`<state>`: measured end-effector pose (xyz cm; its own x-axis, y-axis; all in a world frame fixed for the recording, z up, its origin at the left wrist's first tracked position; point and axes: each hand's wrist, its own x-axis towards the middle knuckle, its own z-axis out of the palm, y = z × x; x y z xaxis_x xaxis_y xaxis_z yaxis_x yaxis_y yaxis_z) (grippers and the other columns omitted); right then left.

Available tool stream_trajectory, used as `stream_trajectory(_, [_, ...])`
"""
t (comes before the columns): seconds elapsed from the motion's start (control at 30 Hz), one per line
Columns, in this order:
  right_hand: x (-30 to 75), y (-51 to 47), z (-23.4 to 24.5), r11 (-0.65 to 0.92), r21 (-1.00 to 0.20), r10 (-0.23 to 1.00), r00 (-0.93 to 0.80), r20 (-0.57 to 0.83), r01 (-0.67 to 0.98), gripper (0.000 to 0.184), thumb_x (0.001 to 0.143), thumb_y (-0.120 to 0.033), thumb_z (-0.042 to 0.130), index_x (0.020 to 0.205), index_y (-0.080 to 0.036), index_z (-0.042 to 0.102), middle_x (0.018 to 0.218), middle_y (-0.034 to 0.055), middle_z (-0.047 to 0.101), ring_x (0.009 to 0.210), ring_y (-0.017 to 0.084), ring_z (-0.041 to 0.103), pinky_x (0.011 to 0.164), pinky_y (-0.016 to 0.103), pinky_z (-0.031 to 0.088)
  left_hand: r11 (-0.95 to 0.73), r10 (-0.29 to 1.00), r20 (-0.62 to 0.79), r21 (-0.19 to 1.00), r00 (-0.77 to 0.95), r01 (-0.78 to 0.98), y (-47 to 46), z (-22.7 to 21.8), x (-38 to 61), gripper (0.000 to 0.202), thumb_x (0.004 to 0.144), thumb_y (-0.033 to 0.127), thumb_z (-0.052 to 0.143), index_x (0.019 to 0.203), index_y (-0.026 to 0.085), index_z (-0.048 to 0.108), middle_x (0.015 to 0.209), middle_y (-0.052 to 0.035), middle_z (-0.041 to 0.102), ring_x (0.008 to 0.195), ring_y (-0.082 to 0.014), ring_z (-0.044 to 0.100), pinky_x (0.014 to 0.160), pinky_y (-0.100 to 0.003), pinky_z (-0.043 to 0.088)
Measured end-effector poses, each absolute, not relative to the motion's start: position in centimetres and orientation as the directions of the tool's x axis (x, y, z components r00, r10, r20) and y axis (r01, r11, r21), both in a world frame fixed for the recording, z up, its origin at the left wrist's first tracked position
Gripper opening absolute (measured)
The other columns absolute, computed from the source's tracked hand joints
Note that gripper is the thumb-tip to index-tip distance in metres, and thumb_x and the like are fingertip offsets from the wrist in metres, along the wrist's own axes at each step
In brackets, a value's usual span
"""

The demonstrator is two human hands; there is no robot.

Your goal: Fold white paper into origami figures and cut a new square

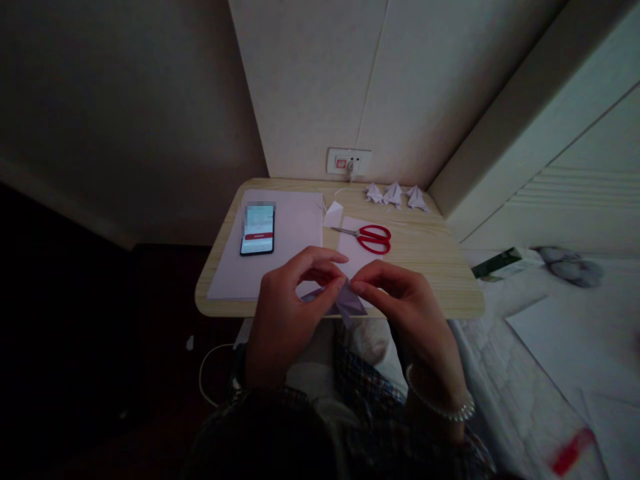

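A partly folded piece of paper (350, 303) is held between my two hands over the table's front edge. My left hand (305, 287) pinches it between thumb and fingers. From the other side, my right hand (395, 290) grips its upper corner with thumb and forefinger. The paper has pointed flaps, one hanging downward; part of it is hidden behind my left fingers. Just beyond the hands, red-handled scissors (373, 239) lie on a white paper sheet (350, 250), blades toward the left. Three folded paper figures (395, 195) stand in a row at the back right.
A phone (259, 230) with its screen lit lies on a stack of white paper (295, 227) at the left. A small paper scrap (333, 215) is near the scissors' tips. A wall socket (349, 162) holds a plug behind the table (425, 250). A green-and-white box (507, 263) lies right.
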<state>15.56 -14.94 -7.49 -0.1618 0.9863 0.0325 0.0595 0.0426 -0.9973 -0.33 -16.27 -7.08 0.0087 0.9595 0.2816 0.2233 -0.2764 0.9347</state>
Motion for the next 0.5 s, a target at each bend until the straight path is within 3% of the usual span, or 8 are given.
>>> stream_trajectory(0.23, [15.60, -14.88, -7.39, 0.041, -0.995, 0.984, -0.175, 0.025, 0.093, 0.015, 0.069, -0.031, 0.077, 0.065, -0.020, 0.069, 0.066, -0.0002, 0.068, 0.067, 0.015, 0.060, 0.068, 0.030, 0.048, -0.285, 0.957, 0.291, 0.924, 0.015, 0.255, -16.31, -7.04, -0.33, 0.019, 0.079, 0.009, 0.066, 0.094, 0.021, 0.067, 0.081, 0.0014, 0.070, 0.075, -0.0123, 0.066, 0.073, -0.023, 0.054])
stream_trajectory(0.5, [15.61, -14.93, -7.49, 0.052, -0.993, 0.985, -0.167, 0.034, 0.104, 0.013, 0.071, -0.030, 0.075, 0.066, -0.019, 0.069, 0.067, -0.0002, 0.068, 0.068, 0.015, 0.059, 0.069, 0.029, 0.046, -0.289, 0.956, 0.291, 0.921, 0.031, 0.261, -16.20, -6.99, -0.29, 0.019, 0.079, 0.009, 0.066, 0.095, 0.021, 0.068, 0.079, 0.0035, 0.070, 0.075, -0.0088, 0.065, 0.074, -0.017, 0.052])
